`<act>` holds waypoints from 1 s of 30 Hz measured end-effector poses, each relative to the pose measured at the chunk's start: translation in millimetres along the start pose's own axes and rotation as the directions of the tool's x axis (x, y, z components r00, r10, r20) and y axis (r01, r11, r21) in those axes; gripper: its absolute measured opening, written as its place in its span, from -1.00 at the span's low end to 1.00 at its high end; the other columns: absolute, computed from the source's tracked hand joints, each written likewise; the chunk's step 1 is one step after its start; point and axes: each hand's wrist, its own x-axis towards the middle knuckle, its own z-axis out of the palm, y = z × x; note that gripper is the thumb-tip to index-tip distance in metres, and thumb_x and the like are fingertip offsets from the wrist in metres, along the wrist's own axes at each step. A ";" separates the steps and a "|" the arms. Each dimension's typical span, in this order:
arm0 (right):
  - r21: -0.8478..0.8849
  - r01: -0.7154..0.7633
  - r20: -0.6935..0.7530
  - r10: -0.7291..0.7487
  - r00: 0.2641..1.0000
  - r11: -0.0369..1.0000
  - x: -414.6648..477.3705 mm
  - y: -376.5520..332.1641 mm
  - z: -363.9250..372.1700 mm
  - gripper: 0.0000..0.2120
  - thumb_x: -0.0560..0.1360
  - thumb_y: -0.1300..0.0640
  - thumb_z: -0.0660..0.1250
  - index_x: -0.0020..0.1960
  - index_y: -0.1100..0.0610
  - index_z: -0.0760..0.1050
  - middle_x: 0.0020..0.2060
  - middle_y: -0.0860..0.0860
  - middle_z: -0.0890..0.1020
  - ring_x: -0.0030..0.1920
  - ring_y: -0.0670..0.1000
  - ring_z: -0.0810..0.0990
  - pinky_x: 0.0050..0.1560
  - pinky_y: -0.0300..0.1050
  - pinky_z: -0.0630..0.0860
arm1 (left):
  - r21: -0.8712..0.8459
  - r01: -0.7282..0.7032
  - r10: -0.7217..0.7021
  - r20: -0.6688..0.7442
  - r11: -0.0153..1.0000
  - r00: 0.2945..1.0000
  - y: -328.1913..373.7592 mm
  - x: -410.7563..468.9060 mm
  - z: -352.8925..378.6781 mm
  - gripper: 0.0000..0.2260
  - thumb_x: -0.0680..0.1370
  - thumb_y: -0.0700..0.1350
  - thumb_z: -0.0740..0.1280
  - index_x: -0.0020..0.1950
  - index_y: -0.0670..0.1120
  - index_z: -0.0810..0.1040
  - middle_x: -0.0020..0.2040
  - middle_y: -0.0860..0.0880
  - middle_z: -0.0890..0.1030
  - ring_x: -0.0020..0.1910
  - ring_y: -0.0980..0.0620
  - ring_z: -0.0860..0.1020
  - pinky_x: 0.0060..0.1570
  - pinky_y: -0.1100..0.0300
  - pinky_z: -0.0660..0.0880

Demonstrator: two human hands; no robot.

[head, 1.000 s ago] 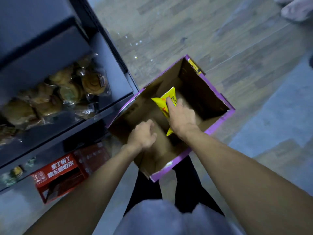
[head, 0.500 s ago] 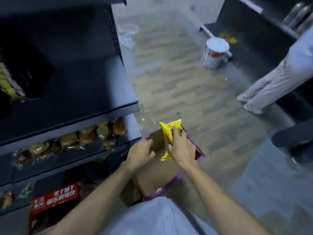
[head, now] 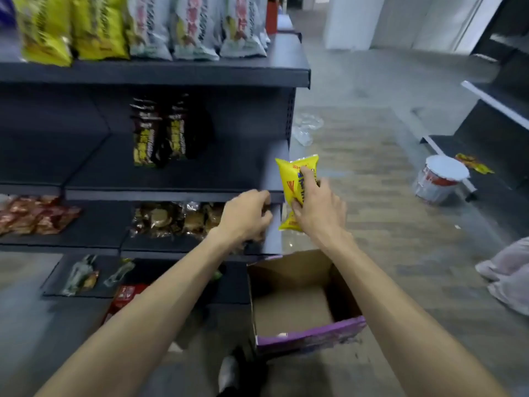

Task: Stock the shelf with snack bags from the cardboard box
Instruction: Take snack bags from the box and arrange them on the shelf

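My right hand [head: 317, 207] grips a yellow snack bag [head: 294, 181] upright, just past the right end of the dark shelf [head: 171, 193]. My left hand [head: 246, 216] is beside it with loosely curled fingers at the shelf's front edge, holding nothing that I can see. Below my arms stands the cardboard box [head: 289, 308] with purple sides on the floor, and its visible inside shows no bags. On that middle shelf stand dark brown and yellow snack bags [head: 160, 130].
Yellow and white bags [head: 137, 24] line the top shelf. Wrapped pastries [head: 174, 219] and red packets [head: 31, 216] lie on lower shelves. A white and red bucket [head: 440, 179] sits on the floor to the right, and another person's leg [head: 509, 270] is at the right edge.
My right hand has lifted the yellow bag out of the box up to the height of the middle shelf. My view has tilted up from the box to the shelves.
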 end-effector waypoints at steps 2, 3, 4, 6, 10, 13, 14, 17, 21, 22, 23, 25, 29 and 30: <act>0.001 0.068 -0.033 -0.068 0.997 0.998 3.7 -26.2 -10.0 -0.40 0.54 -0.07 0.32 0.48 -0.12 0.11 0.07 0.09 0.49 -0.01 0.23 0.60 -0.16 0.02 0.42 | 0.047 0.018 -0.015 -0.061 0.999 0.998 -15.7 -5.8 -27.2 -0.83 0.48 0.02 0.28 0.03 0.00 0.47 -0.07 0.00 0.52 -0.01 -0.09 0.53 -0.17 0.08 0.40; 0.007 0.093 -0.046 -0.093 0.995 0.996 5.4 -40.7 -14.9 -0.40 0.54 -0.08 0.31 0.48 -0.12 0.10 0.07 0.07 0.49 -0.02 0.22 0.60 -0.19 -0.01 0.38 | 0.080 0.021 -0.015 -0.075 0.997 0.997 -23.6 -9.2 -40.8 -0.82 0.49 0.02 0.27 0.04 0.01 0.46 -0.06 0.01 0.51 -0.01 -0.09 0.54 -0.16 0.08 0.40; 0.019 0.114 -0.057 -0.112 0.992 0.993 7.7 -55.9 -19.2 -0.40 0.55 -0.09 0.31 0.48 -0.13 0.09 0.09 0.06 0.48 -0.02 0.20 0.60 -0.20 -0.03 0.34 | 0.116 0.020 -0.011 -0.083 0.993 0.997 -31.6 -13.2 -54.4 -0.81 0.50 0.03 0.25 0.07 0.01 0.46 -0.05 0.01 0.51 0.01 -0.08 0.54 -0.16 0.08 0.41; 0.039 0.163 -0.076 -0.159 0.984 0.986 11.8 -88.4 -25.9 -0.39 0.54 -0.11 0.30 0.48 -0.14 0.09 0.12 0.05 0.45 0.00 0.20 0.60 -0.22 -0.03 0.32 | 0.165 0.040 -0.025 -0.095 0.985 0.995 -50.1 -20.8 -81.7 -0.76 0.51 0.04 0.24 0.14 0.00 0.46 0.01 0.01 0.52 0.05 -0.05 0.53 -0.13 0.08 0.41; 0.043 0.259 -0.127 -0.252 0.959 0.965 22.0 -158.6 -33.4 -0.37 0.54 -0.14 0.29 0.50 -0.13 0.07 0.05 0.05 0.44 -0.02 0.18 0.60 -0.25 -0.02 0.36 | 0.203 0.117 -0.077 -0.197 0.972 0.977 -93.1 -29.2 -141.2 -0.76 0.52 0.03 0.23 0.14 -0.02 0.46 0.02 0.00 0.54 0.04 -0.06 0.55 -0.14 0.04 0.48; 0.056 0.300 -0.168 -0.287 0.943 0.952 30.6 -213.4 -37.6 -0.39 0.55 -0.13 0.29 0.48 -0.13 0.07 0.05 0.06 0.44 -0.06 0.19 0.60 -0.28 -0.04 0.36 | 0.249 0.126 -0.056 -0.269 0.960 0.962 -122.0 -26.9 -181.0 -0.78 0.52 0.03 0.23 0.09 -0.04 0.46 0.00 -0.02 0.54 0.03 -0.08 0.55 -0.21 0.07 0.42; 0.058 0.310 -0.178 -0.295 0.939 0.949 33.9 -231.7 -38.8 -0.40 0.55 -0.13 0.28 0.48 -0.13 0.07 0.05 0.06 0.44 -0.06 0.19 0.60 -0.28 -0.04 0.35 | 0.258 0.124 -0.047 -0.287 0.958 0.957 -130.9 -24.4 -194.2 -0.80 0.52 0.03 0.24 0.07 -0.04 0.44 -0.01 -0.02 0.54 0.02 -0.09 0.55 -0.23 0.08 0.39; 0.060 0.314 -0.221 -0.294 0.930 0.948 43.5 -281.9 -43.1 -0.41 0.56 -0.11 0.28 0.48 -0.12 0.07 0.07 0.07 0.45 -0.06 0.20 0.60 -0.29 -0.04 0.33 | 0.270 0.110 -0.014 -0.334 0.956 0.942 -158.3 -15.0 -231.8 -0.81 0.53 0.06 0.24 0.02 -0.03 0.43 -0.05 -0.02 0.54 -0.02 -0.10 0.57 -0.27 0.09 0.34; 0.055 0.301 -0.279 -0.275 0.920 0.952 57.3 -337.8 -48.2 -0.41 0.57 -0.12 0.27 0.48 -0.12 0.06 0.13 0.08 0.46 -0.03 0.20 0.61 -0.27 -0.03 0.34 | 0.276 0.078 0.030 -0.367 0.958 0.930 -199.1 -3.3 -274.8 -0.82 0.53 0.07 0.25 0.00 -0.02 0.42 -0.06 -0.02 0.54 -0.02 -0.10 0.56 -0.22 0.06 0.41; 0.049 0.293 -0.298 -0.266 0.917 0.955 62.8 -351.7 -49.5 -0.40 0.57 -0.12 0.28 0.49 -0.12 0.05 0.17 0.09 0.46 -0.02 0.20 0.61 -0.26 -0.03 0.35 | 0.282 0.065 0.050 -0.381 0.957 0.923 -211.4 -0.2 -286.0 -0.82 0.53 0.07 0.25 0.00 -0.02 0.41 -0.06 -0.01 0.54 -0.01 -0.10 0.57 -0.19 0.05 0.44; 0.044 0.282 -0.319 -0.254 0.913 0.959 69.1 -364.7 -51.1 -0.39 0.56 -0.12 0.28 0.49 -0.12 0.05 0.21 0.09 0.46 -0.01 0.20 0.62 -0.26 -0.03 0.37 | 0.286 0.054 0.066 -0.392 0.957 0.918 -223.4 3.0 -296.1 -0.81 0.52 0.07 0.26 0.00 -0.02 0.41 -0.05 -0.01 0.55 -0.01 -0.09 0.57 -0.18 0.04 0.45; 0.023 0.271 -0.353 -0.246 0.903 0.962 83.8 -388.7 -55.5 -0.38 0.55 -0.12 0.30 0.48 -0.10 0.06 0.24 0.11 0.45 -0.01 0.19 0.62 -0.25 -0.02 0.43 | 0.280 0.041 0.076 -0.395 0.959 0.916 -244.5 8.2 -313.7 -0.80 0.52 0.06 0.27 0.04 -0.03 0.43 -0.03 -0.01 0.55 0.00 -0.10 0.56 -0.17 0.05 0.43; -0.037 0.261 -0.383 -0.255 0.888 0.965 125.2 -430.0 -61.1 -0.42 0.54 -0.07 0.34 0.42 -0.03 0.11 0.12 0.12 0.46 -0.11 0.16 0.61 -0.27 -0.02 0.51 | 0.280 0.066 0.043 -0.365 0.958 0.930 -276.7 21.0 -337.1 -0.77 0.51 0.00 0.28 0.13 -0.03 0.44 0.02 -0.05 0.54 0.03 -0.13 0.56 -0.17 0.06 0.43; -0.044 0.241 -0.386 -0.239 0.891 0.969 135.9 -436.6 -60.6 -0.43 0.55 -0.07 0.34 0.41 -0.01 0.11 0.10 0.12 0.46 -0.12 0.16 0.61 -0.25 0.00 0.55 | 0.270 0.078 0.027 -0.366 0.960 0.930 -282.9 25.0 -341.6 -0.76 0.51 -0.02 0.28 0.15 -0.03 0.43 0.03 -0.05 0.53 0.04 -0.14 0.56 -0.15 0.05 0.45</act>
